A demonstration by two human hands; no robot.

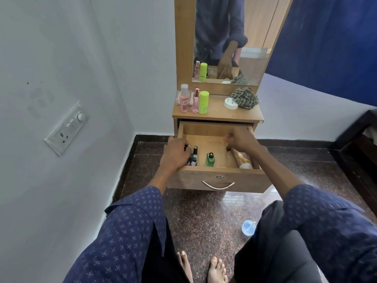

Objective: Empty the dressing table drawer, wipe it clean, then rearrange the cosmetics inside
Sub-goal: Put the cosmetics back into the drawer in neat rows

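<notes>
Head view: wood drawer (220, 172) open w/ bottles; left hand (175, 153) grips small bottle, right hand (242, 140) unclear.

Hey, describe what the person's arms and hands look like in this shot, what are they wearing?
Both arms wear dark navy sleeves printed with small pale floral or star-like motifs. The sleeves are loose and pushed back, leaving the forearms bare. The left hand and right hand are bare, without gloves; no watch or bracelet shows. Rings cannot be made out.
</notes>
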